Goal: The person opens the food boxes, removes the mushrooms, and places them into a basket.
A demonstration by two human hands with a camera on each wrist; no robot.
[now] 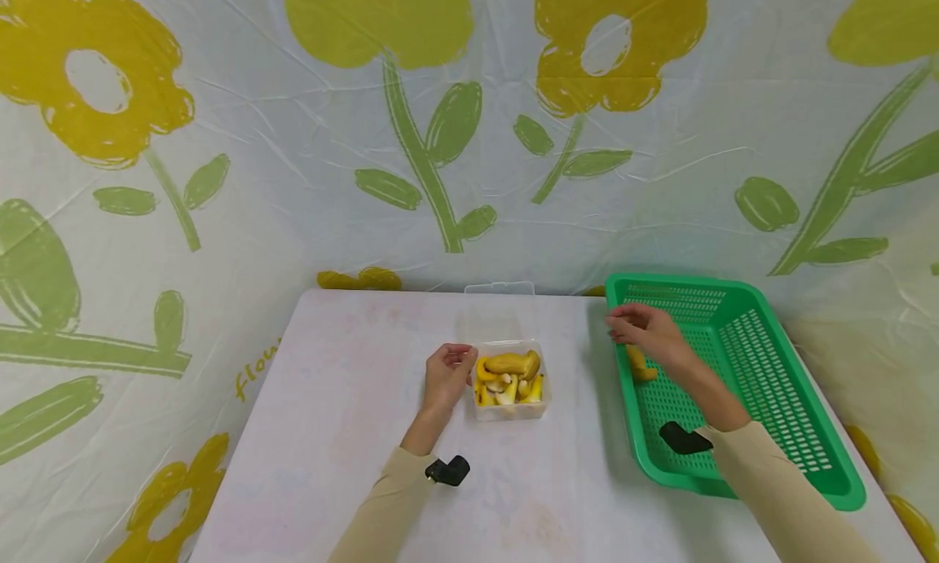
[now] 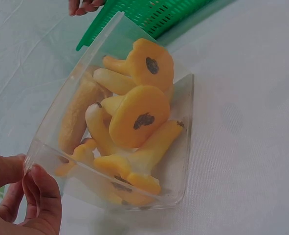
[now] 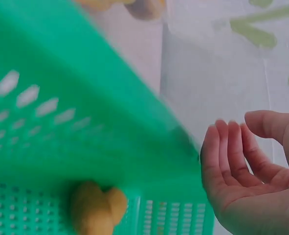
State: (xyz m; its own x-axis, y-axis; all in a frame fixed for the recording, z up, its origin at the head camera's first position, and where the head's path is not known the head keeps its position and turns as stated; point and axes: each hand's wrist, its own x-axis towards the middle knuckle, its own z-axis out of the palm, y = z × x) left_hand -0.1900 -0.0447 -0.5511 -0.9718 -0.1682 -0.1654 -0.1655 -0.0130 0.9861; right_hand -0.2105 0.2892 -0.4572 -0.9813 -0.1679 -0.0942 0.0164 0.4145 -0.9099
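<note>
My left hand (image 1: 444,376) pinches the left rim of a clear plastic box (image 1: 511,413) between thumb and fingers. Inside the box lie several yellow mushrooms (image 2: 139,117), two showing dark patches on their caps, beside a browner, elongated piece (image 2: 76,117). The clear lid (image 1: 499,314) stands raised at the back. Over the left rim of a green plastic basket (image 1: 637,445) hovers my right hand (image 1: 649,332), fingers gently bent and holding nothing. Beneath it, a yellow-brown mushroom-like piece (image 3: 93,208) lies in the basket, partly hidden by the hand in the head view.
A pale cloth covers the table (image 1: 352,416). Behind it hangs a white sheet (image 1: 293,156) printed with yellow flowers and green leaves. The basket's raised, slotted walls stand along the table's right side, with a strip of tabletop between basket and box.
</note>
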